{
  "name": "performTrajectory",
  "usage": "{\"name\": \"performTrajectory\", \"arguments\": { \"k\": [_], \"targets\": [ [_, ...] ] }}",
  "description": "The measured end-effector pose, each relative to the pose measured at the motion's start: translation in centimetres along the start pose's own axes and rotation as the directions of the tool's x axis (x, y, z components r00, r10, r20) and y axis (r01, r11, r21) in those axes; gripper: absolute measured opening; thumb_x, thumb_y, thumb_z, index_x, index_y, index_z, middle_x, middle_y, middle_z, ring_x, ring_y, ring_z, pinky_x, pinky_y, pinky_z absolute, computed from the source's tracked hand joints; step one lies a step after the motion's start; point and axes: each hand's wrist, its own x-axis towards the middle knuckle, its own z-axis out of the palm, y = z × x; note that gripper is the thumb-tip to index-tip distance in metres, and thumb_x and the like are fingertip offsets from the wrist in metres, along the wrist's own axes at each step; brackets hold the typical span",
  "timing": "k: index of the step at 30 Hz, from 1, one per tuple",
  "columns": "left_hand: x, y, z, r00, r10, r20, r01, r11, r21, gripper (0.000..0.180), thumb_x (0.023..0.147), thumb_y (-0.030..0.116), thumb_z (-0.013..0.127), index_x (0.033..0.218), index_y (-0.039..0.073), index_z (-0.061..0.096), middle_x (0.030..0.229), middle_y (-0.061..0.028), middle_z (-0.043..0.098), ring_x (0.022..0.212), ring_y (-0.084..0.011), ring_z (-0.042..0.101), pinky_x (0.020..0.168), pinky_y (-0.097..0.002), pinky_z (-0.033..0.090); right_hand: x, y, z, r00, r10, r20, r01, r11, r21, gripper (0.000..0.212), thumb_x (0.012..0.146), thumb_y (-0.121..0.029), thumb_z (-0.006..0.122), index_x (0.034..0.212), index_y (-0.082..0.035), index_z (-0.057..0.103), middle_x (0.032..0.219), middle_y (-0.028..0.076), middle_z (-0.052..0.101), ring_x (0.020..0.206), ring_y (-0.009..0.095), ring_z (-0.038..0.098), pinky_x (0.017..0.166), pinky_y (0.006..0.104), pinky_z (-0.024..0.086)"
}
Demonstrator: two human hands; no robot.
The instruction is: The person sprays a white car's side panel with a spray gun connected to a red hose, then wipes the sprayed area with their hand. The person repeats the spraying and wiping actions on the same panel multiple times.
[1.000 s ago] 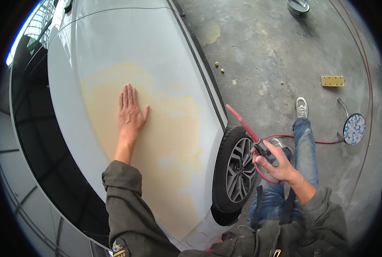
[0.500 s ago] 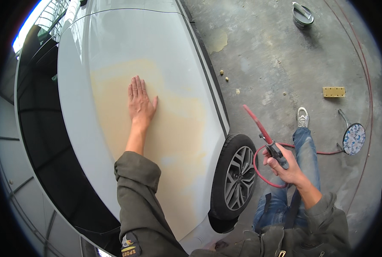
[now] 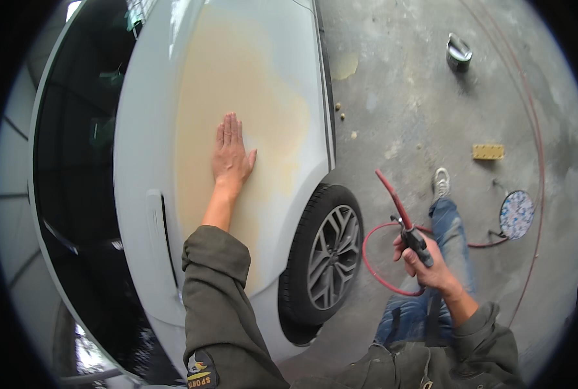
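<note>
My left hand point(image 3: 232, 155) lies flat, fingers together and stretched out, on a tan sanded filler patch point(image 3: 243, 84) on the side of a white car point(image 3: 143, 142). My right hand point(image 3: 436, 267) is wrapped round the grip of an air blow gun point(image 3: 416, 242). It is held beside the wheel, over my leg, with the long red nozzle point(image 3: 392, 194) pointing up and to the left. From the gun a red hose point(image 3: 374, 273) loops out and runs toward the right.
A car wheel point(image 3: 324, 256) stands left of the gun. On the grey floor point(image 3: 399, 84) are a dark bucket point(image 3: 459, 55), a yellow block with holes point(image 3: 488, 152) and a round stool with a patterned seat point(image 3: 517, 214). A thin hose point(image 3: 529, 110) curves along the far right.
My left hand has slid along the filler patch toward its near end. The view has shifted with me, and a door handle now shows at the left. The blow gun stays in my right hand.
</note>
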Motion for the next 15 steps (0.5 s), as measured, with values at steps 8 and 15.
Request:
{"name": "performTrajectory", "arguments": {
  "k": [8,15],
  "targets": [
    [-23.2,2.6,-0.1,0.983,-0.175,0.052,0.181,0.973,-0.145,0.081,0.093,0.052,0.046,0.152,0.003,0.021,0.161,-0.0123,0.007,0.15,-0.0252,-0.003,0.121,-0.0385,-0.003,-14.7,2.6,3.8,0.979,-0.204,-0.025,0.199,0.97,-0.138,0.048,0.096,-0.044,0.057,0.112,0.0,0.053,0.085,0.007,0.063,0.05,0.005,0.047,0.045,0.0205,0.037],
    [-34.5,12.8,-3.0,0.942,-0.309,0.132,0.334,0.819,-0.466,0.083,0.091,0.049,0.052,0.15,-0.001,0.022,0.16,-0.015,0.01,0.149,-0.0276,0.004,0.122,-0.039,0.004,-25.3,-1.8,0.7,0.838,-0.411,-0.359,0.434,0.901,-0.018,0.047,0.099,-0.052,0.044,0.112,-0.008,0.052,0.087,0.007,0.061,0.048,0.009,0.046,0.044,0.0231,0.039]
  ]
}}
